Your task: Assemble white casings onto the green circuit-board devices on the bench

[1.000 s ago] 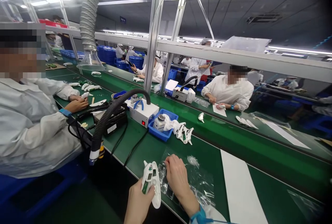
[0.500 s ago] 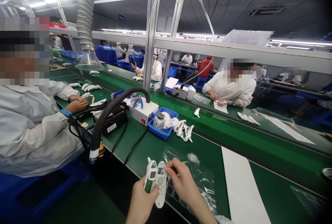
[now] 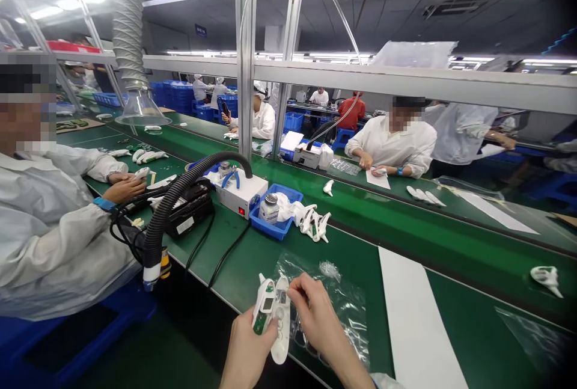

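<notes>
One casing (image 3: pixel 262 317), one cover (image 3: pixel 280 344) pinched in left hand (image 3: pixel 249 341); right hand (image 3: pixel 318 314) pinched, contents unclear; likely fitting, next needs steadiness.

The left hand (image 3: pixel 250 336) and right hand (image 3: pixel 314 309) are bare. A white sleeve (image 3: pixel 386 382) shows at the bottom edge, right of centre.

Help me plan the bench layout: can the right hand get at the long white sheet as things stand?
Probably yes: the right hand, beside the open white casing, has only the low-lying plastic bag visible between it and the sheet.
</notes>
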